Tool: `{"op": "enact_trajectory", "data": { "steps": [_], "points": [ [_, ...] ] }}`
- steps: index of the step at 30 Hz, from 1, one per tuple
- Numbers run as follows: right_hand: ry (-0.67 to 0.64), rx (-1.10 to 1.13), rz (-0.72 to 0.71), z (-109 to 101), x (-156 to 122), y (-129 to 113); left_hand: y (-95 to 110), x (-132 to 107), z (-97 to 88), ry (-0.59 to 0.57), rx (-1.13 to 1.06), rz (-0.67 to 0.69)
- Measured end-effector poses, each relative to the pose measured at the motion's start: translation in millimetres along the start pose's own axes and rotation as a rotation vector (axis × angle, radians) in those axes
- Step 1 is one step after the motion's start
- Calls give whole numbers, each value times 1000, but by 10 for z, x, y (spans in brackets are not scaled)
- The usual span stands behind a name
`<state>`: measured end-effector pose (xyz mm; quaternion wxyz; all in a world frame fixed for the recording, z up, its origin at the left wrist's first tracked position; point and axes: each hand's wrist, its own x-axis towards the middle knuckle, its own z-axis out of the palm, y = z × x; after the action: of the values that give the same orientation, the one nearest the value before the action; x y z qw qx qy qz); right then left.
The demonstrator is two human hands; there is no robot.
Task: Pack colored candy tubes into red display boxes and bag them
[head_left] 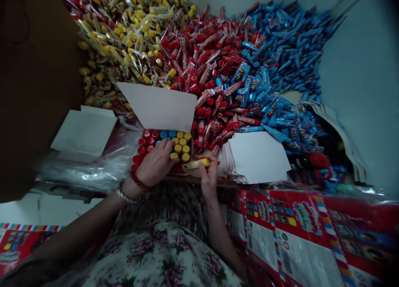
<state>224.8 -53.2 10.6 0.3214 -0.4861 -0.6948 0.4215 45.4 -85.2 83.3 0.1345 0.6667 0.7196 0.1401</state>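
An open cardboard box [158,106] with its white lid raised stands in front of me, packed with upright tubes showing red, blue and yellow caps [179,142]. My left hand [155,164] rests on the packed tubes, fingers curled over the red and yellow caps. My right hand [208,175] is closed on a yellow-capped wrapped tube [196,164], held level just right of the box's front corner.
Heaps of wrapped tubes lie beyond: yellow [131,25], red [205,62], blue [280,50]. A stack of flat white box blanks [257,156] sits to the right, another white blank [84,131] on plastic bags at left. Printed red cartons [296,233] lie at lower right.
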Motion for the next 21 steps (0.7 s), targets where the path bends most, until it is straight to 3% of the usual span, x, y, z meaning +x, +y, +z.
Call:
{"op": "enact_trajectory", "data": {
  "steps": [2, 5, 7, 9, 12, 15, 18, 21],
  "points": [
    [-37, -61, -88, 54, -56, 71, -19, -52, -186, 95, -266, 11],
    [-124, -302, -207, 51, -120, 130, 11, -156, -310, 96, -702, -52],
    [-186, -478, -222, 6, -140, 84, 65, -222, -226, 162, -894, -112],
    [-257, -603, -211, -35, -137, -44, 118, -280, -31, 309, -966, -118],
    [-345, -741, -146, -37, -89, -320, 126, -360, 326, 455, -851, -20],
    [-390, -854, -30, 16, -14, -549, 31, -447, 590, 474, -567, 78],
    [-419, -924, 28, 51, 36, -656, -86, -532, 682, 471, -267, 131],
    [-439, -955, 15, 51, 35, -698, -147, -614, 630, 436, -12, 131]
  ]
}}
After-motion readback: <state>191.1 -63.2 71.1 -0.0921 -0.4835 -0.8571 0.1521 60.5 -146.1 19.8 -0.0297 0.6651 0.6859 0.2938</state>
